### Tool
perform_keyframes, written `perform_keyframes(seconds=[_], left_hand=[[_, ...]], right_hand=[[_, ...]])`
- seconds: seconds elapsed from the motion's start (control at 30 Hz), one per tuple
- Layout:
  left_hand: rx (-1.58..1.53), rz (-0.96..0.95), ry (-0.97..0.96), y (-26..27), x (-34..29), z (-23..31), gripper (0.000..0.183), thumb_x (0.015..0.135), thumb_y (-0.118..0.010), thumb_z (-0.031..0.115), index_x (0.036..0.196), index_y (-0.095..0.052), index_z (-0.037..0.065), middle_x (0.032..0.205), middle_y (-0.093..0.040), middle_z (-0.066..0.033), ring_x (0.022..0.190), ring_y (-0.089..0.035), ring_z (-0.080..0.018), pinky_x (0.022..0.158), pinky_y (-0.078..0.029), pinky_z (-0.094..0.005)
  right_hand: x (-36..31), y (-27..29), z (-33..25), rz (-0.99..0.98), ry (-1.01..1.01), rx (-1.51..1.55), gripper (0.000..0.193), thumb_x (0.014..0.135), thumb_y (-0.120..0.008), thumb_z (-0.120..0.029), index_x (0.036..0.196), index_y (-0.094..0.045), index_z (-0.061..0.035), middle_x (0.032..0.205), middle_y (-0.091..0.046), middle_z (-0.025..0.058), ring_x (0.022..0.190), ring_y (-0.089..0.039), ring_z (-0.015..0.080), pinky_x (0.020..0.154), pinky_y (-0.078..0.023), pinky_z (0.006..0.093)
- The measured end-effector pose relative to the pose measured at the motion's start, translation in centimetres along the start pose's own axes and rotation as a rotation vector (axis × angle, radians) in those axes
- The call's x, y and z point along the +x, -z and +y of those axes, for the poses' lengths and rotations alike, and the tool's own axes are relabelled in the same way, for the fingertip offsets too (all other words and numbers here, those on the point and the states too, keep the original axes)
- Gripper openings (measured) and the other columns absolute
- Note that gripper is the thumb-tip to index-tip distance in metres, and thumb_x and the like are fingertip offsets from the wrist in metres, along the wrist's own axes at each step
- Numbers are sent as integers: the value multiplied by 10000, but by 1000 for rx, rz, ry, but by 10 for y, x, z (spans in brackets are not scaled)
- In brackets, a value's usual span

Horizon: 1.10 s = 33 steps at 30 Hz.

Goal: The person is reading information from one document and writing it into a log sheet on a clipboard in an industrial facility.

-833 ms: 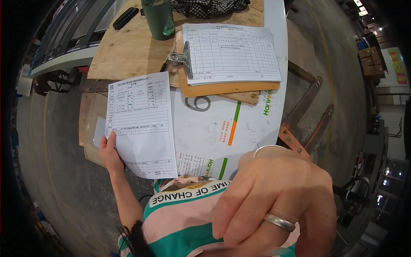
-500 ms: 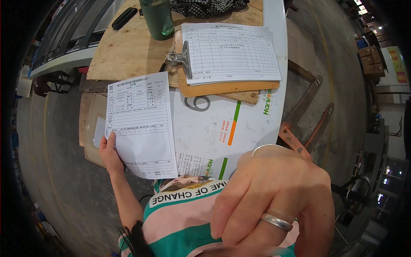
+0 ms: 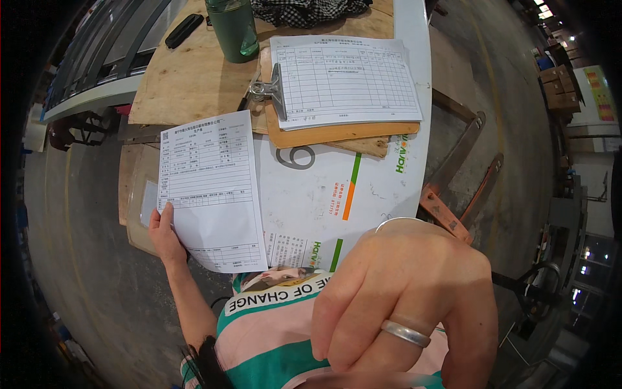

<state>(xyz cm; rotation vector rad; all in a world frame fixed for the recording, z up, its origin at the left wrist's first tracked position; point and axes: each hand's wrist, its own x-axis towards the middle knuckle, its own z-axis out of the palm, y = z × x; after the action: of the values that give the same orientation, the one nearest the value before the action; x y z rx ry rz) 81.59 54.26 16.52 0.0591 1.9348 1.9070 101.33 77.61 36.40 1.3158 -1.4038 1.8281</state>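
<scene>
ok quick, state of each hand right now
Left hand: closed on the left edge of a printed sheet.
Right hand: curled, close to the camera; whether it holds anything cannot be told.

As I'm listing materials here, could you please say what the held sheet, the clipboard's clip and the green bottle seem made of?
Held sheet: matte white paper, printed and without shine.
Clip: probably metal, polished, with silvery highlights.
Green bottle: glossy plastic or glass; see-through patch near its base.

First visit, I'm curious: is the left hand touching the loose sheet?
Touching: the head view shows the left hand gripping the loose sheet, one digit over its edge.
</scene>
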Motion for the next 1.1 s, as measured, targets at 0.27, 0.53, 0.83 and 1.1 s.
perform_keyframes(seconds=[0.27,0.53,0.83,1.1], left_hand=[[3,-12,11,2,2,-2,205,841,-514,129,961,-544,-34,926,-594,-84,801,-547,-124,710,-432,-240],[11,0,19,3,2,-1,214,837,-519,128,969,-543,-39,928,-594,-88,800,-549,-129,710,-434,-241],[-6,-10,11,0,1,0,198,838,-519,117,960,-548,-35,919,-594,-76,798,-543,-115,707,-427,-231],[14,15,-1,0,0,0,184,836,-519,113,946,-555,-30,907,-596,-76,785,-541,-114,694,-429,-231]], right_hand=[[-4,-1,3,7,5,-8,132,749,-618,-97,856,-684,-140,723,-547,158,492,-475,163,419,-399,234],[-8,-23,9,402,21,15,130,761,-572,-82,818,-686,-111,689,-549,182,432,-471,164,353,-367,225],[-19,-34,22,533,102,187,190,787,-536,-117,871,-652,8,644,-524,215,391,-486,184,322,-365,248],[-42,-17,17,262,-255,154,202,664,-634,-102,837,-624,2,776,-600,160,667,-581,256,594,-470,307]])
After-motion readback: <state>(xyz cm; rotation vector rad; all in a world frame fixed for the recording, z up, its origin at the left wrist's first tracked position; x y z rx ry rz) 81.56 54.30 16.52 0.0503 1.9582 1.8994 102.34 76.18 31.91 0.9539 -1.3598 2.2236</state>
